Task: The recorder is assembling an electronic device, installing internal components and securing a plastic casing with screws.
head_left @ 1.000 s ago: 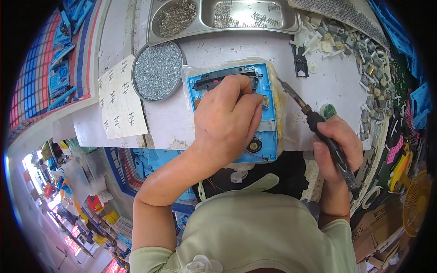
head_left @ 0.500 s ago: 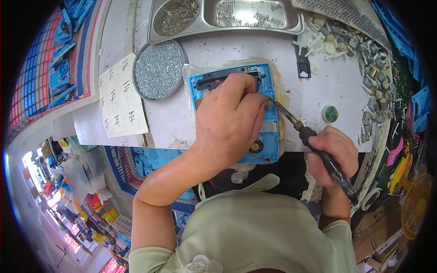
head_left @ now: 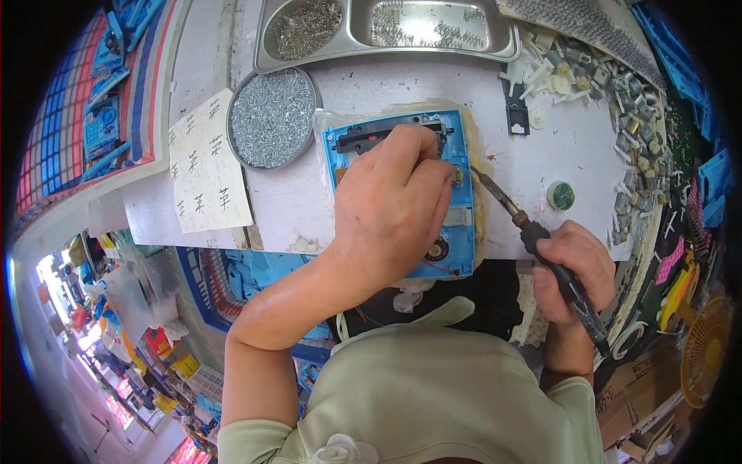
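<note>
A blue plastic casing [head_left: 462, 246] lies on the table in front of me, with a black bar [head_left: 357, 139] across its far end and a small round speaker [head_left: 437, 248] near its close right corner. My left hand [head_left: 390, 197] rests over the casing, fingers bent and pinched together near its right side; what they hold is hidden beneath them. My right hand [head_left: 576, 271] is closed around the black handle of a soldering iron [head_left: 535, 234]. The iron's tip points up and left, just beyond the casing's right edge.
Left of the casing stands a round dish of screws [head_left: 272, 120] beside a paper sheet [head_left: 209, 166]. A metal tray [head_left: 386, 56] with springs is at the back. Small motors [head_left: 638, 147] are heaped at the right, and a round green-topped tin [head_left: 560, 196] sits nearer.
The soldering iron's tip has drawn back to the right, away from the fingertips of my left hand. My right hand has shifted slightly right and down. My left hand stays nearly in place.
</note>
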Demonstrator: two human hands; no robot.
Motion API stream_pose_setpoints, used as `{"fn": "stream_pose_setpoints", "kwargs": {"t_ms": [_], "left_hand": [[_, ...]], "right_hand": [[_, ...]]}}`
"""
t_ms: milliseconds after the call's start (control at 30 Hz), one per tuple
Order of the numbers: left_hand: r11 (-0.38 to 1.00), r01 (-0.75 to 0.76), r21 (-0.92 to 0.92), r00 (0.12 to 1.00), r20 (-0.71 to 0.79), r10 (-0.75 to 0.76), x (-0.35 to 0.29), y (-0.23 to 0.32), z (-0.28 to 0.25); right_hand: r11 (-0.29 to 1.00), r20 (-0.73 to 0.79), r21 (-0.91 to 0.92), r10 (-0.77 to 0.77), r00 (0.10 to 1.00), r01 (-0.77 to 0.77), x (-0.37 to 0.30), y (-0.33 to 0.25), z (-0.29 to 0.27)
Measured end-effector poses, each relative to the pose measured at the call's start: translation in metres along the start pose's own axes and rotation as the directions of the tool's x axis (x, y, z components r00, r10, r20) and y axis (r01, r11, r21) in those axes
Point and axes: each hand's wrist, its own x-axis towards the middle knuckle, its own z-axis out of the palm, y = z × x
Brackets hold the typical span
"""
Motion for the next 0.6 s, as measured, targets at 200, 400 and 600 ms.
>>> {"fn": "stream_pose_setpoints", "kwargs": {"t_ms": [200,400,600], "left_hand": [[1.000,-0.010,0.001,1.000,0.006,0.010,0.0016,0.0009,-0.0009],[1.000,0.024,-0.016,1.000,-0.007,-0.024,0.0008,0.0020,0.0020],[0.999,0.024,0.026,0.999,0.029,-0.025,0.0023,0.0044,-0.0028]], "right_hand": [[1.000,-0.024,-0.013,-0.013,1.000,0.013,0.0026,-0.0025,-0.0036],[1.000,-0.042,-0.012,-0.010,0.999,0.010,0.0001,-0.0022,-0.0033],[1.000,-0.048,0.003,-0.014,0.999,0.014,-0.0004,-0.0024,-0.0058]]}}
